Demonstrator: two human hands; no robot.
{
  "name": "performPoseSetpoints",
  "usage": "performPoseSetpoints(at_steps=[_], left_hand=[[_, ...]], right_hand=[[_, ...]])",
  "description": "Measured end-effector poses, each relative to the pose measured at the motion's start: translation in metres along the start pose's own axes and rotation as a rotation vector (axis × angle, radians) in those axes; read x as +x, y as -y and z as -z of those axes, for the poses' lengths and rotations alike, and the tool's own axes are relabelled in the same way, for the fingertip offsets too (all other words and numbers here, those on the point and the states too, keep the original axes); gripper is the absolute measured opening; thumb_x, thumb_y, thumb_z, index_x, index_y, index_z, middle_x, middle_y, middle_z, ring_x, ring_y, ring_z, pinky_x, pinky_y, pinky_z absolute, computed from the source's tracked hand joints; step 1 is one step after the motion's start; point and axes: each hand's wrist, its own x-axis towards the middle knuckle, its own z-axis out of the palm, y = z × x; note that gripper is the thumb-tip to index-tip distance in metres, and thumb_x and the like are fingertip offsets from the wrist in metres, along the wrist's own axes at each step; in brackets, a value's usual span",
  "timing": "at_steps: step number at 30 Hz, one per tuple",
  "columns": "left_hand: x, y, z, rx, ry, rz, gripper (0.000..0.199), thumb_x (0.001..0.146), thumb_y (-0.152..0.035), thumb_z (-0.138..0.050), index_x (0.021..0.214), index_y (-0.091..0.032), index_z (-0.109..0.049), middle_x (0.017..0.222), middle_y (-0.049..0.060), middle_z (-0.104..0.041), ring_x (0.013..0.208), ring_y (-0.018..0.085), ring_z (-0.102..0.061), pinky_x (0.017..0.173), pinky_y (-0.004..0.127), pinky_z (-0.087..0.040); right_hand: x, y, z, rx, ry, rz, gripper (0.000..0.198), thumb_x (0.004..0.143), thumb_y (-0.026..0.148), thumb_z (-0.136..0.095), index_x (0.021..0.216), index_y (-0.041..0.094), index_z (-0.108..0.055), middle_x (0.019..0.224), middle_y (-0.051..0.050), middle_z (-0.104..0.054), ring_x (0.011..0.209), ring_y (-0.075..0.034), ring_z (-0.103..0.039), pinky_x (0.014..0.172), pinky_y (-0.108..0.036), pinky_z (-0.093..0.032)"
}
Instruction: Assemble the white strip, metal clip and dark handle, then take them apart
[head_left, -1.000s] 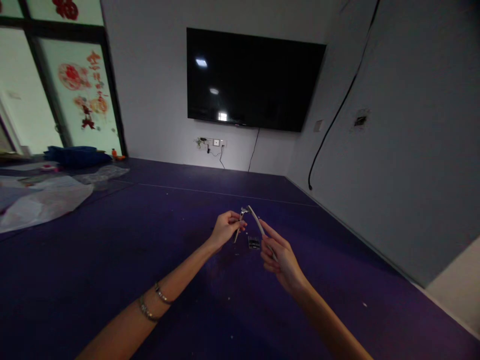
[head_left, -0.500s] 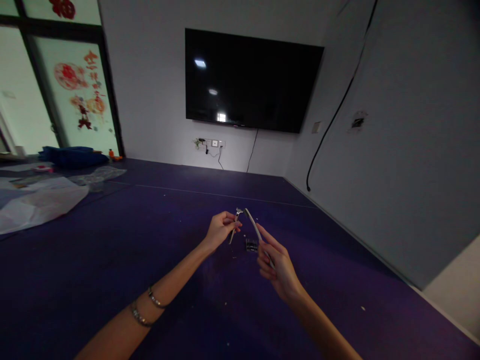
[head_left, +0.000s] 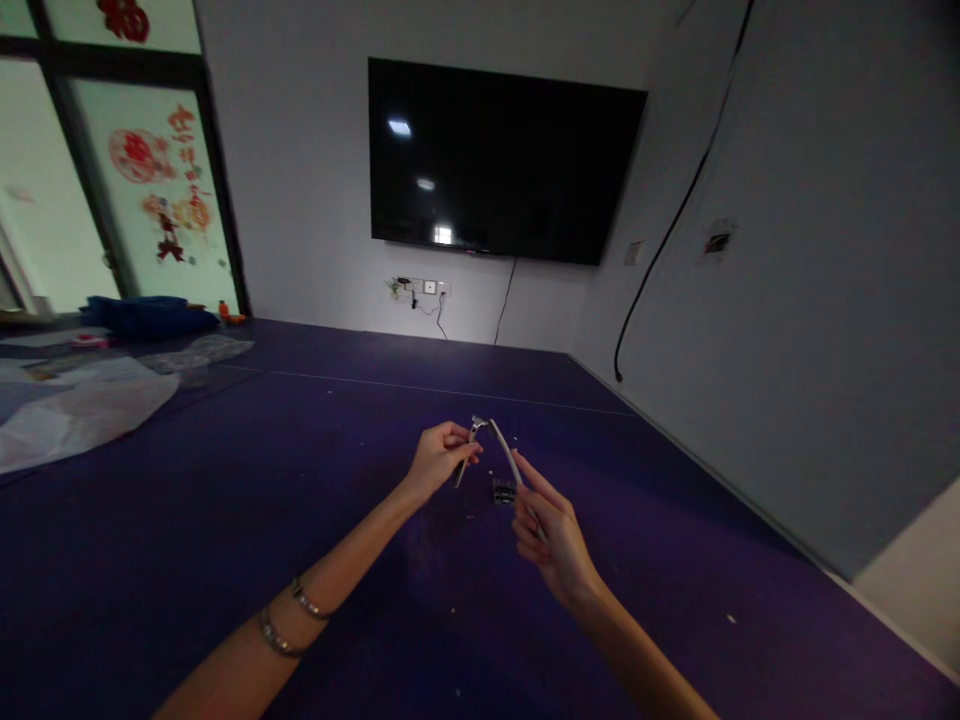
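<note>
My left hand [head_left: 435,462] pinches the handle of a razor [head_left: 475,429], its silver T-shaped head pointing up. A slim, pale toothbrush [head_left: 505,447] is gripped in my right hand [head_left: 553,530], index finger stretched along the handle. The brush's head end leans left against or very close to the razor's head; whether they touch is too small to tell. Below them, a small clear-and-black case [head_left: 504,492] lies on the purple surface, just left of my right fingers. The lower part of the toothbrush handle is partly hidden by my hand.
White plastic sheeting [head_left: 97,405] and a dark blue cloth bundle [head_left: 150,315] lie at the left on the purple surface [head_left: 300,560]. Small pale scraps are scattered about. A television [head_left: 502,160] hangs on the wall, and a black cable [head_left: 667,240] dangles at the right.
Both hands stay nearly in place. The toothbrush has shifted very slightly against the razor's head, and the view has moved a touch.
</note>
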Motion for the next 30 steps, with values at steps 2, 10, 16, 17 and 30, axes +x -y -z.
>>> performPoseSetpoints(at_steps=[2, 10, 16, 17, 30], left_hand=[[0.000, 0.001, 0.000, 0.002, 0.005, 0.011, 0.015, 0.063, -0.015, -0.067, 0.072, -0.012, -0.056, 0.064, 0.005, -0.067, 0.054, 0.013, -0.061, 0.055, 0.025, -0.046], [-0.001, 0.001, -0.002, 0.043, 0.052, 0.056, 0.017, 0.061, -0.013, -0.070, 0.070, -0.012, -0.055, 0.058, 0.001, -0.064, 0.052, 0.012, -0.060, 0.055, 0.023, -0.045], [0.000, 0.000, 0.000, -0.002, 0.063, 0.060, 0.016, 0.063, -0.013, -0.068, 0.072, -0.012, -0.055, 0.065, 0.004, -0.067, 0.053, 0.012, -0.061, 0.056, 0.025, -0.047], [0.000, 0.000, 0.000, 0.004, 0.088, 0.069, 0.016, 0.063, -0.013, -0.068, 0.071, -0.012, -0.055, 0.065, 0.004, -0.068, 0.053, 0.012, -0.061, 0.056, 0.025, -0.047], [-0.003, -0.003, -0.001, 0.024, 0.048, 0.074, 0.015, 0.065, -0.015, -0.068, 0.074, -0.012, -0.055, 0.068, 0.005, -0.068, 0.057, 0.014, -0.063, 0.060, 0.026, -0.048]], right_hand=[[0.000, 0.001, 0.001, 0.000, -0.009, 0.004, 0.056, 0.076, 0.028, -0.056, 0.130, 0.025, -0.043, 0.049, 0.010, -0.029, 0.035, -0.002, -0.015, 0.034, -0.017, -0.007], [-0.001, -0.001, 0.001, 0.003, -0.004, 0.002, 0.057, 0.076, 0.030, -0.057, 0.131, 0.026, -0.042, 0.050, 0.010, -0.030, 0.035, -0.002, -0.015, 0.034, -0.017, -0.006], [-0.001, -0.003, 0.001, 0.023, -0.013, 0.038, 0.057, 0.076, 0.030, -0.057, 0.131, 0.025, -0.042, 0.050, 0.010, -0.030, 0.035, -0.002, -0.015, 0.035, -0.017, -0.006], [-0.001, -0.002, 0.001, 0.026, -0.016, 0.046, 0.057, 0.076, 0.030, -0.057, 0.131, 0.024, -0.042, 0.050, 0.010, -0.030, 0.035, -0.002, -0.015, 0.035, -0.017, -0.006], [-0.002, -0.011, -0.001, 0.055, -0.047, 0.056, 0.060, 0.074, 0.031, -0.059, 0.131, 0.025, -0.042, 0.050, 0.010, -0.029, 0.035, -0.002, -0.015, 0.035, -0.017, -0.006]])
